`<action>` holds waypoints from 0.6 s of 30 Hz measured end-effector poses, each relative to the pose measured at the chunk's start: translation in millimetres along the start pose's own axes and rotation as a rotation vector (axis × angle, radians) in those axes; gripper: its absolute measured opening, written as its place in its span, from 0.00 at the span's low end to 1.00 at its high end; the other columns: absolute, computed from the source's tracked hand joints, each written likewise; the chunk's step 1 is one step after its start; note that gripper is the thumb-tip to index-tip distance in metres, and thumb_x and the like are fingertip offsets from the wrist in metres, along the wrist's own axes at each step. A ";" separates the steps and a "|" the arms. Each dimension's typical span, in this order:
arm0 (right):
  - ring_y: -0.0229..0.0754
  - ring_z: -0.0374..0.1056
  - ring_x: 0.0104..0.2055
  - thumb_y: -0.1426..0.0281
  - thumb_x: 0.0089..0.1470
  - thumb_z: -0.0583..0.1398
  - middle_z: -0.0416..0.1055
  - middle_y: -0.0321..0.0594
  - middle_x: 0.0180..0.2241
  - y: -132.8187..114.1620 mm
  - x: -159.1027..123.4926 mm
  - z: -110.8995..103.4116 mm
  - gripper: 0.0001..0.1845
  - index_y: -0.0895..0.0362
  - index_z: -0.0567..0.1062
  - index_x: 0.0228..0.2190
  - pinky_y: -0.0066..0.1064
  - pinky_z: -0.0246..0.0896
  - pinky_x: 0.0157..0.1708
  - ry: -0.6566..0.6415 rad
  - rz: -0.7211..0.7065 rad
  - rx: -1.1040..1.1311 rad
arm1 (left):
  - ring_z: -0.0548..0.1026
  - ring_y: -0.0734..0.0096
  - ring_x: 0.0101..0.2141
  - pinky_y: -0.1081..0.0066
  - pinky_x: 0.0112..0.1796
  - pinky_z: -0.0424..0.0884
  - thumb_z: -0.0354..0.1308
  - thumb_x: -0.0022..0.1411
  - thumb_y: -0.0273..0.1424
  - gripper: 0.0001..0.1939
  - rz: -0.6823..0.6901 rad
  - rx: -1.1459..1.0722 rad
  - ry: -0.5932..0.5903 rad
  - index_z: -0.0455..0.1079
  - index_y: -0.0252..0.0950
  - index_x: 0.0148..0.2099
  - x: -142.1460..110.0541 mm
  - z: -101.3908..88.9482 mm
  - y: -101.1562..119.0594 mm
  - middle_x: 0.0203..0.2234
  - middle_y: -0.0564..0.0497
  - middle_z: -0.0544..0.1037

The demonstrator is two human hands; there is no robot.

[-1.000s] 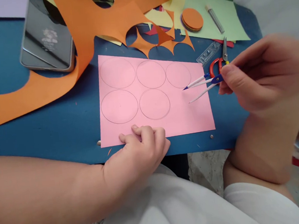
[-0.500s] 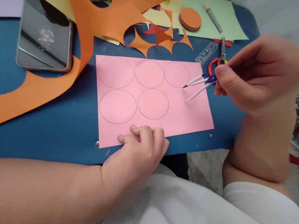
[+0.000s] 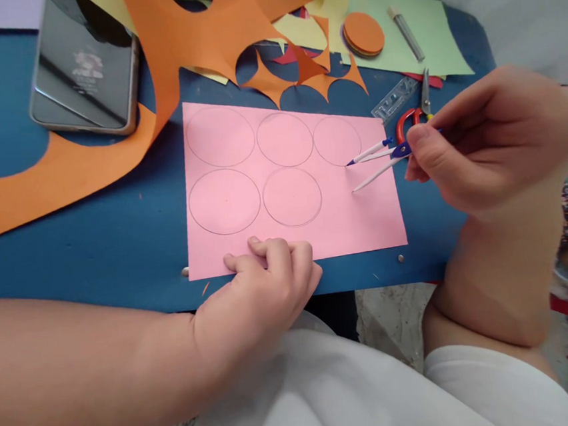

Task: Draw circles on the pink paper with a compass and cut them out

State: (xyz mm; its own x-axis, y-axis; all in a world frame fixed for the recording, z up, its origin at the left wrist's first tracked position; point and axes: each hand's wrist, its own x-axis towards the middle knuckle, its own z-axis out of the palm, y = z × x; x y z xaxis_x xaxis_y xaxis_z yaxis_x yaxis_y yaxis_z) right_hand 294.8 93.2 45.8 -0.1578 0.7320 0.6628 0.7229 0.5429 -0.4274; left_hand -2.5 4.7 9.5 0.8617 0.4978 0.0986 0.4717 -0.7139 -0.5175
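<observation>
Pinching the compass (image 3: 377, 160) by its blue hinge in the closed grip of the right hand (image 3: 482, 140), legs spread and pointing left, both tips resting on the pink sheet (image 3: 365, 222) just beside the third drawn circle (image 3: 337, 141) in the far row. Pressing the near edge of that sheet down with the curled fingers of the left hand (image 3: 266, 288), grip folded on nothing, knuckles lying over the paper's border.

Lying flat on a blue surface (image 3: 90, 238), the pink sheet carrying five pencilled circles, three far and two near, leaving the near right corner bare under the compass. Crowding the far side: orange offcuts (image 3: 186, 35) with round holes, a phone (image 3: 82, 71) face down, a stack of orange discs (image 3: 363, 34), pale green paper (image 3: 422, 39), a lead tube (image 3: 406, 34), red-handled scissors (image 3: 413, 119) just beyond the right thumb.

Ending just behind the left hand, the near edge of the surface, with white cloth below. Showing open blue to the left of the sheet; offering little room to the right, close to the corner.
</observation>
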 end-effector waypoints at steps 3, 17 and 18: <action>0.38 0.74 0.18 0.69 0.55 0.73 0.77 0.28 0.19 -1.3 -0.8 -0.1 0.06 0.51 0.81 0.29 0.33 0.58 0.16 0.000 0.013 -0.013 | 0.82 0.55 0.35 0.69 0.24 0.70 0.72 0.56 0.15 0.21 0.016 0.000 0.001 0.81 0.40 0.48 0.0 -0.3 -0.9 0.35 0.48 0.82; 0.42 0.75 0.17 0.66 0.58 0.71 0.77 0.28 0.19 -2.7 0.8 0.1 0.08 0.49 0.79 0.29 0.35 0.59 0.14 -0.026 -0.007 -0.026 | 0.82 0.55 0.35 0.68 0.24 0.71 0.73 0.59 0.18 0.19 -0.014 -0.007 -0.015 0.81 0.41 0.49 0.4 -1.0 1.6 0.36 0.48 0.82; 0.42 0.75 0.17 0.66 0.58 0.71 0.77 0.28 0.19 -2.9 0.8 0.2 0.08 0.49 0.78 0.29 0.35 0.59 0.14 -0.030 -0.008 -0.025 | 0.82 0.55 0.35 0.67 0.25 0.71 0.73 0.59 0.18 0.18 -0.015 -0.006 -0.019 0.81 0.41 0.49 0.4 -1.2 1.7 0.36 0.48 0.82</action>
State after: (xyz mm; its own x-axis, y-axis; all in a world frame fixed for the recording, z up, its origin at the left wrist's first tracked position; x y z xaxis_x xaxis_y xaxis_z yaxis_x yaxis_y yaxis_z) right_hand 292.4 92.3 47.5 -0.1829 0.7399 0.6473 0.7381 0.5383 -0.4068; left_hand -1.2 3.1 9.7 0.8509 0.5175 0.0904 0.4857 -0.7093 -0.5109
